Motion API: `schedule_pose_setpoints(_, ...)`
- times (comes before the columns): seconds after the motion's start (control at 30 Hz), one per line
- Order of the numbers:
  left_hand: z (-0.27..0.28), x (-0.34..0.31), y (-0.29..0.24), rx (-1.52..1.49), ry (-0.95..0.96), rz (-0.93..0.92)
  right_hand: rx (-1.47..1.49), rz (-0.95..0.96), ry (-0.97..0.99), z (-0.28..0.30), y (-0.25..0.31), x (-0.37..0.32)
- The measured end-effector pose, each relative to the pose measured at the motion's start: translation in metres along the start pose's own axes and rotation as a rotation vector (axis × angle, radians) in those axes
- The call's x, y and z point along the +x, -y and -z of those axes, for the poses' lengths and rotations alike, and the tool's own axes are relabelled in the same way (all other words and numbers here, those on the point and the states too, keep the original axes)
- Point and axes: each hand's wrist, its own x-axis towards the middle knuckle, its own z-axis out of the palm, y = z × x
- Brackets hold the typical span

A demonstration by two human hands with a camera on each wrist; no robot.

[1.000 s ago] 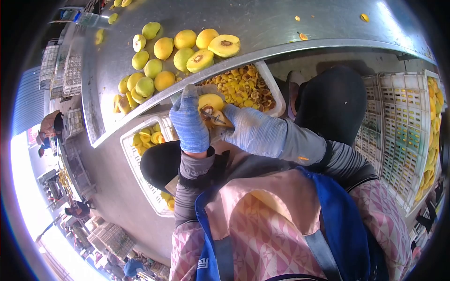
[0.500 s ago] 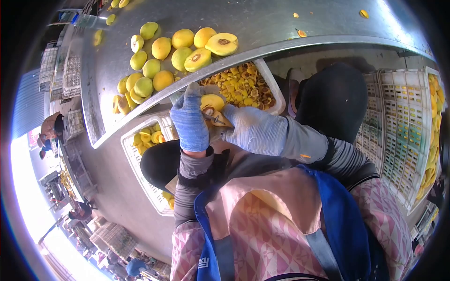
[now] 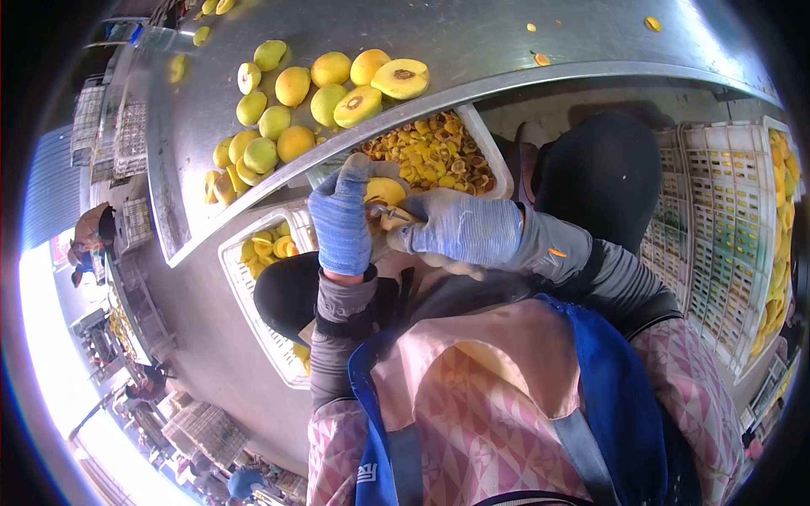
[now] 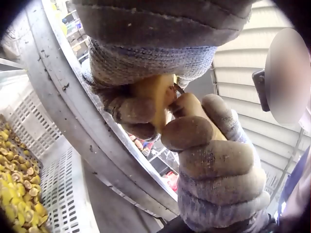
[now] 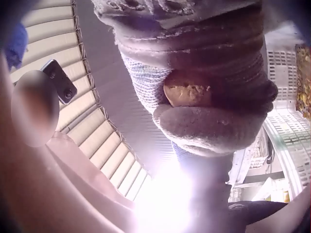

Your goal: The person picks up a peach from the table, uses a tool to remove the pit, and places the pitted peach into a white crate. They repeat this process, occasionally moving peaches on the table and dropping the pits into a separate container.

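My gloved left hand [image 3: 342, 207] grips a halved yellow peach [image 3: 386, 191], its cut side turned toward the right hand. In the gloved right hand [image 3: 464, 226] is a small pitting tool [image 3: 396, 221] with a tan handle and a thin metal end. That metal end is right at the cut face of the peach, where the brown pit hollow lies. From the left wrist, the peach [image 4: 158, 99] shows between glove fingers, largely covered by them. The butt of the handle [image 5: 187, 94] sticks out of the right fist in the right wrist view.
A metal table [image 3: 506, 42] carries several whole and halved peaches [image 3: 293, 86] beyond my hands. Under its edge stands a crate of brown-and-yellow scraps [image 3: 439, 152]. Another white crate [image 3: 232, 274] with yellow halves is by my left knee; a tall crate [image 3: 709, 236] is at right.
My right hand has turned at the wrist, so its lower fingers now show beneath it. The tool has turned with it at the peach; the left hand keeps its grip, shifted slightly.
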Motion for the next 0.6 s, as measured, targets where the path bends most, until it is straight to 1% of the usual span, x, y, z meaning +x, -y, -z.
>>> schedule_pose_setpoints(0.07,0.000,0.000,-0.001,-0.019,0.059,-0.008,0.157,-0.085,-0.021,-0.001,-0.002,0.001)
schedule_pose_setpoints(0.1,0.000,0.000,-0.003,-0.021,0.057,-0.013,0.153,-0.088,-0.021,-0.002,-0.002,0.003)
schedule_pose_setpoints(0.17,0.001,0.000,-0.008,-0.030,0.096,0.048,-0.069,0.012,-0.058,-0.008,-0.002,0.009)
schedule_pose_setpoints(0.2,-0.004,-0.002,-0.011,-0.030,0.095,0.039,-0.077,0.009,-0.056,-0.018,-0.001,0.010)
schedule_pose_setpoints(0.27,-0.018,-0.011,-0.014,-0.301,0.096,-0.089,-0.612,0.066,-0.560,-0.039,0.000,0.007)
schedule_pose_setpoints(0.3,-0.015,-0.012,-0.009,-0.326,0.089,-0.059,-0.611,0.070,-0.559,-0.035,0.000,0.006)
schedule_pose_setpoints(0.33,-0.011,-0.010,-0.002,-0.323,0.088,-0.056,-0.405,0.057,-0.429,-0.027,-0.002,0.006)
schedule_pose_setpoints(0.37,-0.008,-0.008,0.003,-0.229,0.046,-0.076,-0.201,0.041,-0.299,-0.023,-0.002,0.006)
schedule_pose_setpoints(0.4,-0.005,-0.007,0.006,-0.134,0.004,-0.095,-0.198,0.039,-0.297,-0.023,-0.001,0.005)
schedule_pose_setpoints(0.43,-0.004,-0.007,0.007,0.017,-0.071,-0.099,-0.344,0.058,-0.345,-0.023,0.000,0.003)
schedule_pose_setpoints(0.47,-0.005,-0.008,0.006,0.018,-0.070,-0.098,-0.492,0.078,-0.392,-0.024,0.000,0.001)
schedule_pose_setpoints(0.5,-0.006,-0.010,0.006,0.075,-0.079,-0.174,-0.492,0.080,-0.393,-0.019,-0.002,-0.002)
schedule_pose_setpoints(0.53,-0.007,-0.010,0.005,0.131,-0.087,-0.250,-0.160,0.078,-0.388,-0.009,-0.005,-0.005)
schedule_pose_setpoints(0.57,-0.006,-0.009,0.007,0.132,-0.085,-0.253,0.170,0.075,-0.375,-0.012,-0.006,-0.003)
schedule_pose_setpoints(0.6,-0.003,-0.008,0.011,0.278,-0.095,-0.417,0.168,0.077,-0.374,-0.018,-0.003,-0.003)
